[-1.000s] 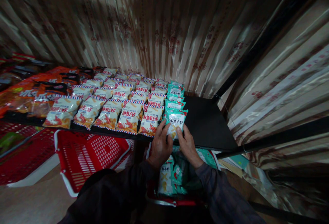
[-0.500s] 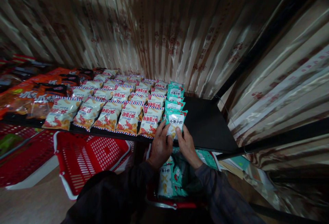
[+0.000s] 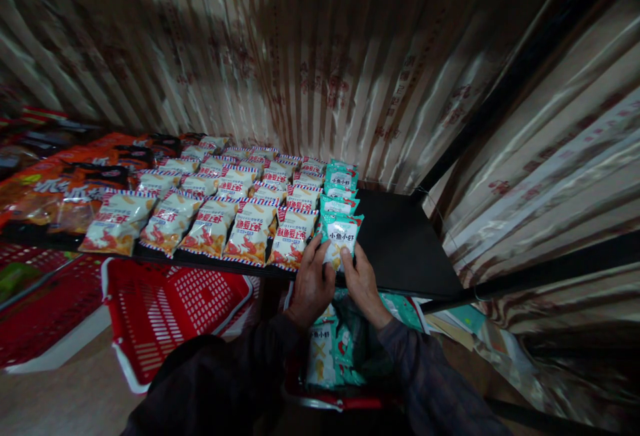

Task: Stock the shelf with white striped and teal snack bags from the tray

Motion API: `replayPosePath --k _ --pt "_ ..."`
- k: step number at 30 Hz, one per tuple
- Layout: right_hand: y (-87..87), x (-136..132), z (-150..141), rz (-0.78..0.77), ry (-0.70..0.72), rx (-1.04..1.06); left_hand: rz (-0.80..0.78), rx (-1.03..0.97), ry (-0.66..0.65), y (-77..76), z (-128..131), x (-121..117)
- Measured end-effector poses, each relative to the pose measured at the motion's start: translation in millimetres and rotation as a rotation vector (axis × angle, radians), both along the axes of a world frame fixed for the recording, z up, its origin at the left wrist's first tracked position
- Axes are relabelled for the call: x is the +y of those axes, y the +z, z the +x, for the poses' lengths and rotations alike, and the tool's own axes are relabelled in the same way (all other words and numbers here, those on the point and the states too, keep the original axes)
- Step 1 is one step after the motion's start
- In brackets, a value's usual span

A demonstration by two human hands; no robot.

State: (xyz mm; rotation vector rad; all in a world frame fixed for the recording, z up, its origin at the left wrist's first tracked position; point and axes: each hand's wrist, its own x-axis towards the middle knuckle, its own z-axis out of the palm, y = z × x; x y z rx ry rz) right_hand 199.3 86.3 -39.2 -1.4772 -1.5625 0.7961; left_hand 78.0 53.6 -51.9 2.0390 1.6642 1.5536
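Note:
Between my two hands is a teal and white snack bag at the front edge of the black shelf. My left hand grips its left side, and my right hand has its thumb on the front and fingers along the right side. Behind it, more teal snack bags line up in one column. Just left of my left hand stands a white snack bag with a striped edge, the last of a front row of such bags.
Below the shelf, a red basket holds several teal bags. Another red basket is tilted to the left. Orange snack bags fill the shelf's left part. A pleated curtain hangs behind, and a black frame post slants at right.
Both hands stay on the same teal snack bag with hardly any movement. The view has shifted very slightly.

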Motion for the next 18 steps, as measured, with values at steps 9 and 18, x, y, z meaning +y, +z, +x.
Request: replayPosePath --k 9,18 --pt "-5.5 0.5 0.0 0.007 -0.031 0.045 0.041 0.007 0.003 2.0 0.1 -0.6" --pt "-10.0 -5.5 3.0 0.057 -0.046 0.071 -0.008 0.042 -0.023 0.3 1.0 -6.1"
